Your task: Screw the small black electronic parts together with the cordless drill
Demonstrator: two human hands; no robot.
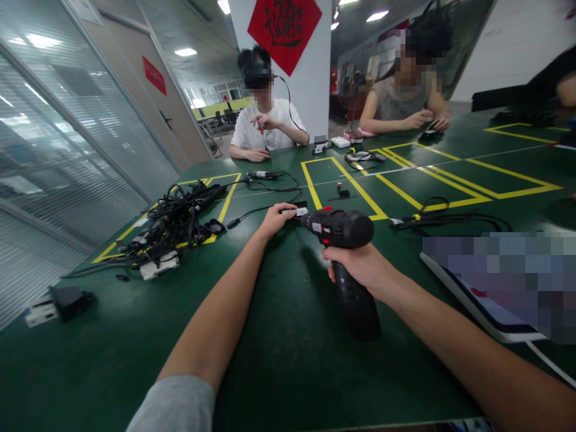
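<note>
A black cordless drill (pixel 344 228) with red details is in my right hand (pixel 357 264), fingers wrapped round its grip. Its chuck points left and away, at a small black box with a white label (pixel 301 212). The box lies on the green table under the fingers of my left hand (pixel 276 219), which are closed on its left side. I cannot see the tip of the bit clearly or whether it touches the box. A black cable (pixel 252 213) runs on the table beside my left hand.
A heap of black cables and adapters (pixel 180 219) lies left. More cables (pixel 445 223) and a tablet-like screen (pixel 490 288) are right. Beyond the drill sit small black parts (pixel 344 193). Two people (pixel 269 123) sit across the table, hands at small items. Yellow tape marks the tabletop.
</note>
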